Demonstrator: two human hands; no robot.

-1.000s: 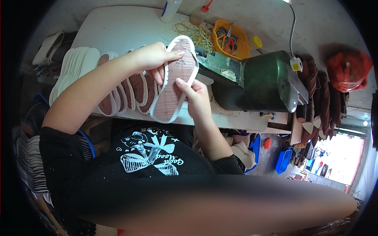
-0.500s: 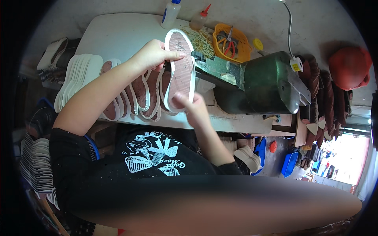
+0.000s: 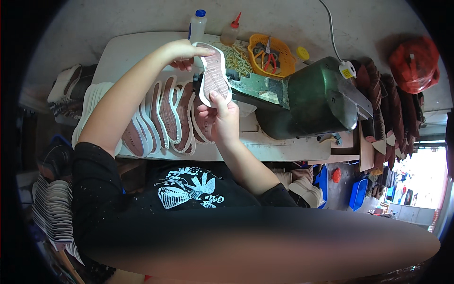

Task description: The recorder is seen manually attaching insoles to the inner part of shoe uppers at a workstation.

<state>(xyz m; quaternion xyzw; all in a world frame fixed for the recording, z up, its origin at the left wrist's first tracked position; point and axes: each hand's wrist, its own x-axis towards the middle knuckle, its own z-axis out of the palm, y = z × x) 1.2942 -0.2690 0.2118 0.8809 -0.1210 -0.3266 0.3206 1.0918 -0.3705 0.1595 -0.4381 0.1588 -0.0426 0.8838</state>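
A shoe insole (image 3: 215,78) with a pinkish-brown striped face and white edging is held up between my two hands, in front of the head of a dark green sewing machine (image 3: 317,94). My left hand (image 3: 185,53) pinches its far end, thumb on the striped face. My right hand (image 3: 224,116) grips the near end, thumb on top and fingers folded underneath. Below and left of my hands, several similar white-edged insoles (image 3: 165,111) lie overlapping in a row on the white table (image 3: 137,47).
Plain white insoles (image 3: 94,102) lie at the table's left. At the back are a white bottle (image 3: 197,26), a red-tipped bottle (image 3: 231,32), a heap of cord (image 3: 236,59) and a yellow basket (image 3: 283,61) of tools. Brown stacks (image 3: 392,109) stand beyond the machine; more soles (image 3: 52,208) are stacked lower left.
My hands have shifted the insole slightly, and it now looks more tilted and foreshortened. My right thumb has settled on its near end. The whole view has shifted a little.
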